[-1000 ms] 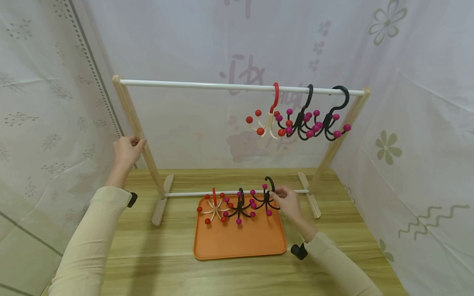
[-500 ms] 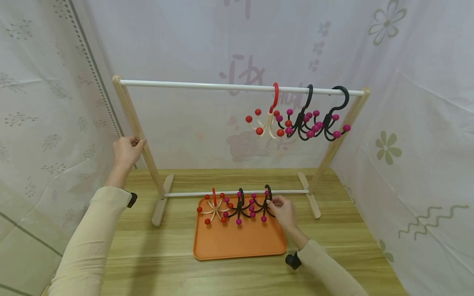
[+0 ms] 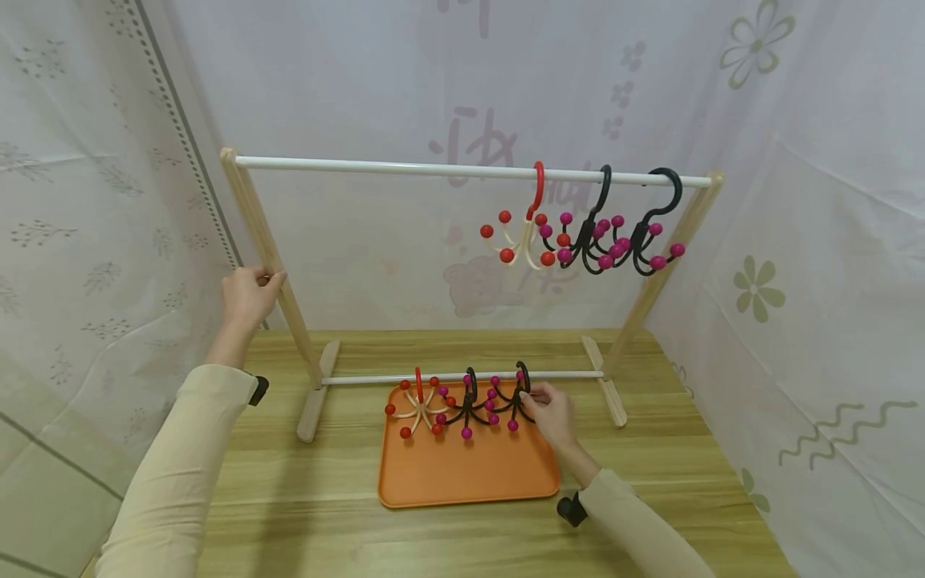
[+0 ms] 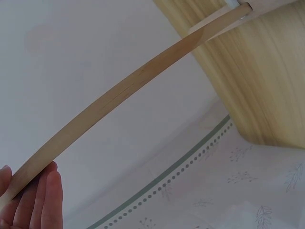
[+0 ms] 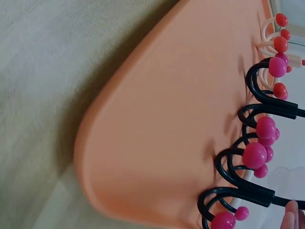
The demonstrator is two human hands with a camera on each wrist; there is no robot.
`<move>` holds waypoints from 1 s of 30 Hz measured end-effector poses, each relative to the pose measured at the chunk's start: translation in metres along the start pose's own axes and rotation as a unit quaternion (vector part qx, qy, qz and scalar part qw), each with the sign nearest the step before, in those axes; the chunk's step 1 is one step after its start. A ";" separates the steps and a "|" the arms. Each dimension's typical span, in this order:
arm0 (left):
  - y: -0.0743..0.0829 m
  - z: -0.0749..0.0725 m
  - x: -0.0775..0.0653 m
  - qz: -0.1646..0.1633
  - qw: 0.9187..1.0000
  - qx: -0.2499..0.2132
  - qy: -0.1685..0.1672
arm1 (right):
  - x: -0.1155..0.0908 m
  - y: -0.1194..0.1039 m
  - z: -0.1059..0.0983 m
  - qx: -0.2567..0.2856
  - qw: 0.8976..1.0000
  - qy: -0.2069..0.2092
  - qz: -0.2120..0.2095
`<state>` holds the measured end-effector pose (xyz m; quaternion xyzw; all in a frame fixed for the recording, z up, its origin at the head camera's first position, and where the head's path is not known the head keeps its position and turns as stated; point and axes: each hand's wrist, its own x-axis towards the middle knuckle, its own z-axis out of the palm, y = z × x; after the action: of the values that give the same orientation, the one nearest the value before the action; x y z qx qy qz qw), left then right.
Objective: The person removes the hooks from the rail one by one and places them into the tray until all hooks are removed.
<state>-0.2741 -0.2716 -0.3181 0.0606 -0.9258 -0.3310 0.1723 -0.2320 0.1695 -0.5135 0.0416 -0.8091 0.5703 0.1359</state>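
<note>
Curtains (image 3: 347, 96) back the tabletop (image 3: 672, 441). Near the far right corner of the tray (image 3: 470, 474), the right hand (image 3: 552, 416) pinches a black hook (image 5: 255, 193); another black hook (image 3: 469, 401) and a red hook (image 3: 419, 392) sit leftward. The left hand (image 3: 247, 299) pinches a post (image 3: 256, 231); three upper hooks (image 3: 587, 234) hang from a rail (image 3: 405, 168).

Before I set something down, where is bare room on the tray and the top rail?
The orange tray is bare from its front edge to the three claw hangers crowding its back, near the right hand. The white top rail: bare between left post and hanging red-hooked hanger, crowded beyond.
</note>
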 end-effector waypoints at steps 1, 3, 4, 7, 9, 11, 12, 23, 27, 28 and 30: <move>0.000 0.000 0.000 0.000 1.000 0.001 0.000 | 0.001 -0.001 -0.001 -0.012 1.000 0.003 -0.001; 0.000 0.000 0.000 0.002 1.000 0.001 0.001 | 0.002 -0.005 -0.004 -0.037 0.999 0.010 -0.026; 0.000 0.000 0.000 0.001 1.000 0.001 0.001 | 0.003 -0.006 -0.006 -0.047 0.998 0.014 -0.025; 0.001 -0.001 0.000 -0.002 1.000 0.000 -0.003 | 0.015 0.009 -0.011 -0.039 0.995 0.040 -0.080; 0.001 0.000 0.000 -0.004 1.000 -0.001 -0.005 | 0.036 0.049 -0.013 -0.036 0.989 0.071 -0.121; 0.001 0.000 0.000 -0.006 1.000 -0.002 -0.006 | 0.059 0.081 -0.016 -0.017 0.981 0.099 -0.167; 0.001 0.000 0.000 -0.006 1.000 -0.002 -0.005 | 0.070 0.090 -0.018 -0.001 0.977 0.113 -0.180; 0.000 0.000 0.001 -0.002 1.000 -0.006 0.005 | 0.061 -0.178 -0.064 0.011 0.971 0.143 -0.191; -0.001 0.001 0.001 0.001 1.000 -0.003 0.006 | 0.084 -0.207 -0.071 -0.007 0.976 0.104 -0.189; -0.001 0.001 0.001 0.001 1.000 -0.003 0.007 | 0.091 -0.211 -0.073 -0.009 0.979 0.091 -0.182; -0.002 0.002 0.001 0.003 1.000 -0.003 0.009 | 0.104 -0.217 -0.075 -0.025 0.983 0.072 -0.165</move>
<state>-0.2754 -0.2723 -0.3203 0.0605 -0.9235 -0.3326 0.1813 -0.2709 0.1735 -0.2644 0.1294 -0.7933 0.5211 0.2871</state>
